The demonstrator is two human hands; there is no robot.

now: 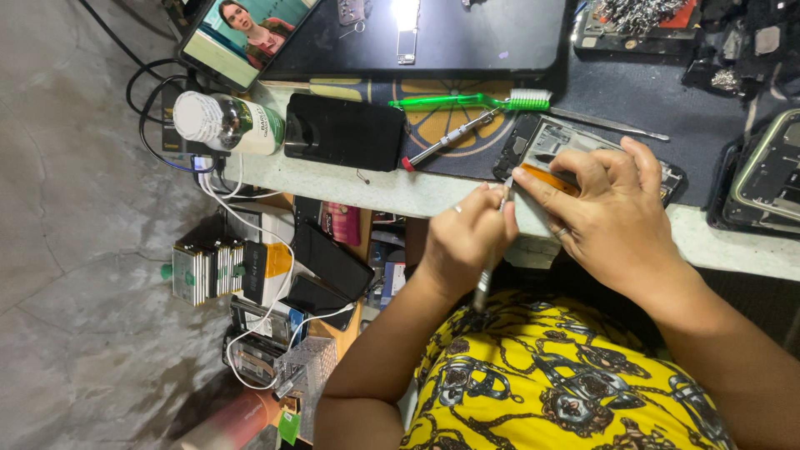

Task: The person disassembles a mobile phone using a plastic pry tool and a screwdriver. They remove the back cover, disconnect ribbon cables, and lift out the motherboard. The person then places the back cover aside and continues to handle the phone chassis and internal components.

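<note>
An opened phone (542,142) with its back removed lies at the edge of the workbench (375,187), its inner parts showing. My right hand (617,208) rests over it and pins it down, fingers next to an orange strip (546,179) on the phone. My left hand (467,233) grips a thin metal tool (485,279) like a pen, its tip at the phone's near edge beside the right fingertips. The tool's tip is hidden between the two hands.
On the bench lie a green brush (475,102), a small red-tipped screwdriver (442,140), a black phone (344,132), a white bottle (225,122) on its side, a metal spudger (608,123) and another opened device (767,175). A phone playing video (242,33) leans at the back. Stacked batteries (204,268) and cables sit below.
</note>
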